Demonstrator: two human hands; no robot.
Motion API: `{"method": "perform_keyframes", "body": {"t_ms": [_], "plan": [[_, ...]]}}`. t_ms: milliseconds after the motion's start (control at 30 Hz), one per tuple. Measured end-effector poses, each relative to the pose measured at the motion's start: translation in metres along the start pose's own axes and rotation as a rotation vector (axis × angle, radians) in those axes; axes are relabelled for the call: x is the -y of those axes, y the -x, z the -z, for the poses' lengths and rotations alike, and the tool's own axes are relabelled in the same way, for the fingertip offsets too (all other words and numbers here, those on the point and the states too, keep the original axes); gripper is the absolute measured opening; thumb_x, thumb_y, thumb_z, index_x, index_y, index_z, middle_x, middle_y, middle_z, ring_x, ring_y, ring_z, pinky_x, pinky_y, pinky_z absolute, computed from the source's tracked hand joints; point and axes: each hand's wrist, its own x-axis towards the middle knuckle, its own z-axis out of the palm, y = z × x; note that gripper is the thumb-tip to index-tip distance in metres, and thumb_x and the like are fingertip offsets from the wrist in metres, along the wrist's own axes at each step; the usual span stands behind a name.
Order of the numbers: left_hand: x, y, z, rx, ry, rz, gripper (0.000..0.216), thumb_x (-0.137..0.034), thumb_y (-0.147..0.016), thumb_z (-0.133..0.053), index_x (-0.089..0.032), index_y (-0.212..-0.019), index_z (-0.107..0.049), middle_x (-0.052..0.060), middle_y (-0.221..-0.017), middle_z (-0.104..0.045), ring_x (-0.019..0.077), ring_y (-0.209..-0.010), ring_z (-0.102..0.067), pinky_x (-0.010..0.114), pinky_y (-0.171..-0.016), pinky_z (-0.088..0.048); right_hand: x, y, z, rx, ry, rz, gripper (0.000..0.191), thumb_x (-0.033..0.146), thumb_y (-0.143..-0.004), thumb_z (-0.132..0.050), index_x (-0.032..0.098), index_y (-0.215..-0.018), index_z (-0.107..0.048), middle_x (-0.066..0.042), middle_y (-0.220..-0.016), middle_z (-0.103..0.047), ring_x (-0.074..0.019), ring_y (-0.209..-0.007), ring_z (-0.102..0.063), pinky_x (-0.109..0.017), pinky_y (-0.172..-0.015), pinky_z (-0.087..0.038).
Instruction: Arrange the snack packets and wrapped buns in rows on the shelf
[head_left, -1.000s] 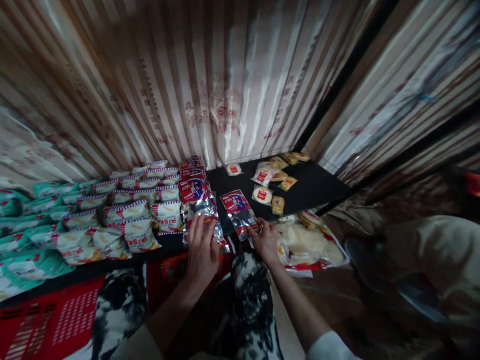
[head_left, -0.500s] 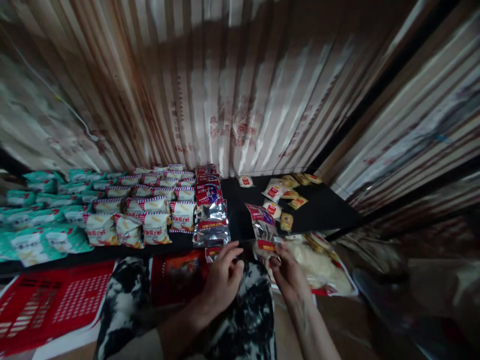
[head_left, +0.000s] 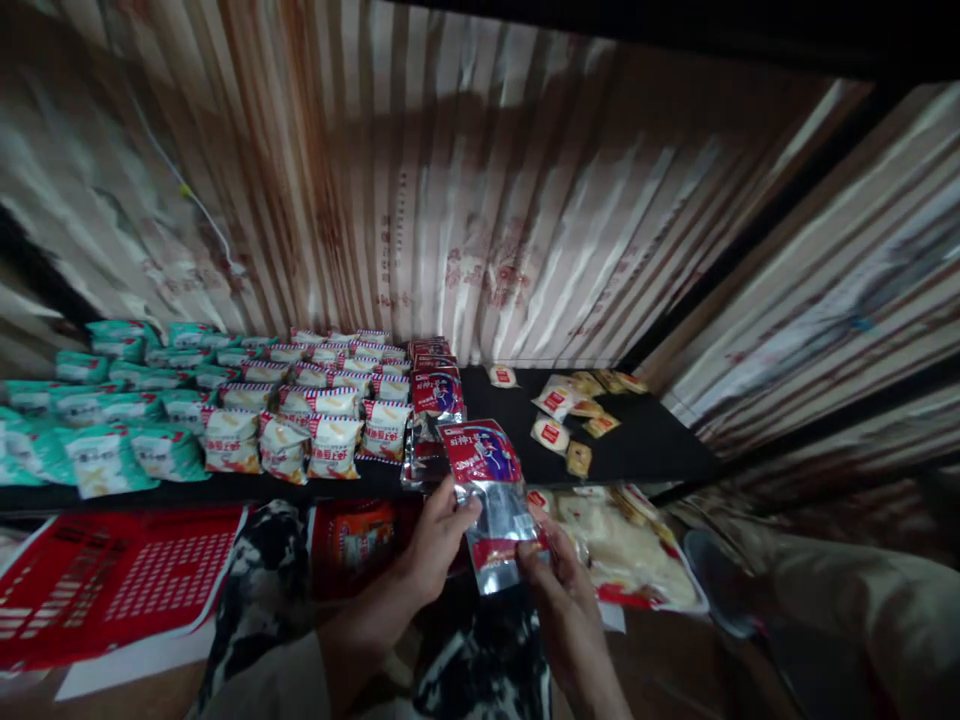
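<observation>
Packet [head_left: 496, 500], red at head and foot around a silver and dark middle, lies between both hands, at the centre of the dial. Its head shows large white characters, apparently with a "1" among them, beside a blue-purple figure; the print on its lower red band is too blurred to read. The left hand [head_left: 435, 540] pinches its edge at nine o'clock, thumb on the front; the right hand [head_left: 561, 578] grips it at four, thumb pressed near the lower band.

From there, matching red packets [head_left: 437, 392] with the same white lettering run in a row at eleven. White bags [head_left: 334, 447] at ten bear bold red characters below striped tops; green bags [head_left: 112, 462], between nine and ten, bear dark characters on pale panels. Neither name reads clearly. Wrapped snacks [head_left: 551, 434] with red labels, illegible, lie between one and two on the black shelf [head_left: 660, 450]. A red basket [head_left: 135, 580] sits between eight and nine.
</observation>
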Motion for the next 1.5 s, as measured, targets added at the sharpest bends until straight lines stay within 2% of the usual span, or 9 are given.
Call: {"method": "perform_keyframes", "body": {"t_ms": [200, 400, 733, 867, 967, 1100, 1233, 1300, 1500], "plan": [[-0.015, 0.007, 0.011, 0.037, 0.009, 0.048, 0.033, -0.023, -0.067, -0.066, -0.016, -0.099, -0.063, 0.004, -0.092, -0.071, 0.0191, -0.084, -0.063, 0.03, -0.078, -0.045, 0.006, -0.007, -0.002, 0.019, -0.049, -0.172, 0.057, 0.042, -0.056, -0.083, 0.023, -0.106, -0.063, -0.004, -0.104, -0.071, -0.024, -0.098, -0.064, -0.034, -0.081, -0.051], [-0.028, 0.011, 0.022, 0.171, -0.194, 0.073, 0.027, -0.021, -0.069, -0.06, -0.014, -0.094, -0.067, 0.004, -0.086, -0.07, 0.018, -0.08, -0.062, 0.027, -0.075, -0.043, 0.005, -0.013, -0.019, 0.175, 0.026, -0.099, 0.052, 0.04, -0.066, -0.079, 0.024, -0.112, -0.059, -0.004, -0.098, -0.072, -0.0236, -0.091, -0.067, -0.035, -0.076, -0.053], [-0.015, -0.007, 0.045, 0.024, -0.13, 0.058, 0.057, -0.029, -0.07, -0.062, -0.016, -0.123, -0.048, 0.007, -0.102, -0.064, 0.0167, -0.086, -0.061, 0.028, -0.078, -0.046, 0.017, -0.067, -0.056, 0.219, 0.158, 0.065, 0.048, 0.038, -0.062, -0.079, 0.027, -0.105, -0.059, 0.0, -0.091, -0.071, -0.0208, -0.081, -0.067, -0.032, -0.071, -0.052], [0.001, -0.014, 0.061, -0.111, -0.323, 0.002, 0.067, -0.03, -0.074, -0.058, -0.019, -0.136, -0.036, 0.012, -0.122, -0.053, 0.0161, -0.085, -0.059, 0.027, -0.067, -0.048, 0.027, -0.102, -0.078, 0.258, 0.327, 0.169, 0.045, 0.042, -0.065, -0.074, 0.025, -0.103, -0.057, -0.001, -0.09, -0.07, -0.019, -0.075, -0.064, -0.031, -0.067, -0.05], [0.009, -0.02, 0.068, -0.143, -0.415, -0.174, 0.058, -0.023, -0.076, -0.055, -0.022, -0.132, -0.043, 0.012, -0.139, -0.04, 0.0223, -0.115, -0.05, 0.032, -0.083, -0.049, 0.032, -0.133, -0.095, 0.306, 0.474, 0.255, 0.047, 0.043, -0.066, -0.07, 0.023, -0.105, -0.056, -0.002, -0.093, -0.069, -0.0189, -0.077, -0.063, -0.03, -0.069, -0.049], [0.015, -0.028, 0.073, -0.128, -0.553, -0.281, 0.053, -0.018, -0.077, -0.052, -0.022, -0.13, -0.048, 0.011, -0.152, -0.021, 0.026, -0.129, -0.041, 0.039, -0.096, -0.046, 0.032, -0.175, -0.119, 0.324, 0.682, 0.397, 0.045, 0.04, -0.069, -0.064, 0.021, -0.109, -0.058, -0.002, -0.095, -0.069, -0.0191, -0.082, -0.063, -0.032, -0.075, -0.048], [0.019, -0.036, 0.08, -0.182, -0.817, -0.437, 0.052, -0.018, -0.08, -0.051, -0.021, -0.131, -0.048, 0.011, -0.149, -0.031, 0.0254, -0.139, -0.027, 0.046, -0.113, -0.027, 0.031, -0.203, -0.139, 0.25, 0.994, 0.462, 0.038, 0.031, -0.076, -0.058, 0.021, -0.113, -0.058, -0.004, -0.094, -0.069, -0.0187, -0.083, -0.063, -0.031, -0.077, -0.047], [0.019, -0.04, 0.081, -0.173, -0.917, -0.5, 0.051, -0.018, -0.081, -0.049, -0.018, -0.132, -0.048, 0.013, -0.149, -0.034, 0.0251, -0.139, -0.028, 0.047, -0.113, -0.027, 0.031, -0.211, -0.146, 0.209, 1.139, 0.462, 0.039, 0.028, -0.079, -0.057, 0.02, -0.117, -0.056, -0.005, -0.096, -0.069, -0.0187, -0.085, -0.063, -0.03, -0.077, -0.046], [0.013, -0.045, 0.078, -0.168, -1.174, -0.405, 0.052, -0.019, -0.081, -0.046, -0.018, -0.133, -0.048, 0.011, -0.148, -0.037, 0.027, -0.138, -0.029, 0.052, -0.111, -0.029, 0.035, -0.222, -0.159, 0.155, 1.428, 0.452, 0.043, 0.029, -0.081, -0.057, 0.018, -0.122, -0.053, -0.008, -0.102, -0.068, -0.0223, -0.09, -0.064, -0.028, -0.074, -0.046]]}}
